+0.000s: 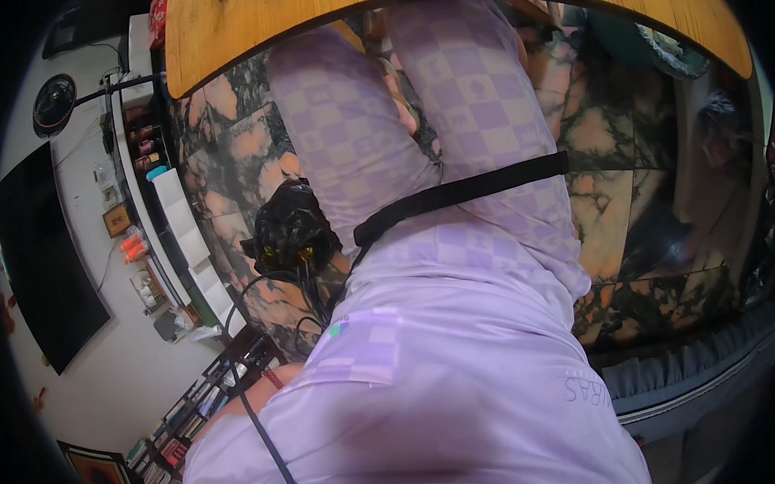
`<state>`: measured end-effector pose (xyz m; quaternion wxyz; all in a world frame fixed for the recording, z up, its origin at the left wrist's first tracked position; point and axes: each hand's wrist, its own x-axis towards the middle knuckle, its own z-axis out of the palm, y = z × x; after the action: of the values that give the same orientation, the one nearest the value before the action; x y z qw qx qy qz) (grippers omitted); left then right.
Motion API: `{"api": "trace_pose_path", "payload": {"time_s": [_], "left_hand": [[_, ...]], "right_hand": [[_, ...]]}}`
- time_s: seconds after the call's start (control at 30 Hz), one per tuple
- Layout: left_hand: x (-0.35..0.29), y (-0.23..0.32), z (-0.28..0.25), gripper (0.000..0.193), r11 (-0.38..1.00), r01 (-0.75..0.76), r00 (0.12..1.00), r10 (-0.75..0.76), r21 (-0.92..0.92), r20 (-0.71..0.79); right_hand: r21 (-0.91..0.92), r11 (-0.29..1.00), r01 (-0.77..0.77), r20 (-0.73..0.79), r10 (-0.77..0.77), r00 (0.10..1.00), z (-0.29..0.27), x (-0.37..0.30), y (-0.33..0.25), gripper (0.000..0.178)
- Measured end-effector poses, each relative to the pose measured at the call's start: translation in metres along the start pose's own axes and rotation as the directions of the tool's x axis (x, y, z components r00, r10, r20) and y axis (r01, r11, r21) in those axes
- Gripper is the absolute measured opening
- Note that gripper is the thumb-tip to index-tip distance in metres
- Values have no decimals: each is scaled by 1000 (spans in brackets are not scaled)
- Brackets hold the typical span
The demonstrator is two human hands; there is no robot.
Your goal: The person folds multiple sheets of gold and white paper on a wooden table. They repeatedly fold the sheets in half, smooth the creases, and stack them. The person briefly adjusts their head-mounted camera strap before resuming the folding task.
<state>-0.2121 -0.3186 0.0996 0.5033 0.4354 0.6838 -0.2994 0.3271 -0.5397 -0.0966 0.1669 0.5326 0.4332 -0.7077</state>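
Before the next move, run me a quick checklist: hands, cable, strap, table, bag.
1. Hands visible: not ok; neither left hand nor right hand shows.
2. Black cable out of the way: not ok; it crosses in front of the lilac top.
3. Lap clear: not ok; black strap lies across it.
4. Whole wooden table visible: not ok; only part shows.
5. Black plastic bag off the table: ok.
6. Bag's contents: cannot tell.

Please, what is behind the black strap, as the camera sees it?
Behind the black strap are the pale purple and grey checked trousers, visible on both sides of it. The part directly behind the strap is covered, so I cannot tell what is there.
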Motion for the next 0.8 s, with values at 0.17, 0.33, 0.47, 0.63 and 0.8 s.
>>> {"api": "trace_pose_path", "payload": {"time_s": [0.17,0.33,0.47,0.63,0.8], "left_hand": [[3,6,-2,28,999,-36,999,36,-14,-42],[5,9,8,29,995,-79,992,73,-55,-99],[2,15,18,30,988,-127,979,112,-85,-171],[8,25,24,32,971,-227,936,194,-81,-293],[26,46,35,34,940,-329,867,263,-90,-423]], "right_hand": [[89,979,182,123,-192,974,-62,-87,-11,26],[836,545,62,-62,-19,998,-144,-128,-67,14],[878,276,392,-376,-111,920,-136,-101,-118,22],[901,236,365,-371,-19,928,-134,-84,-148,24],[877,368,309,-378,131,916,-129,-76,-142,24]]}}
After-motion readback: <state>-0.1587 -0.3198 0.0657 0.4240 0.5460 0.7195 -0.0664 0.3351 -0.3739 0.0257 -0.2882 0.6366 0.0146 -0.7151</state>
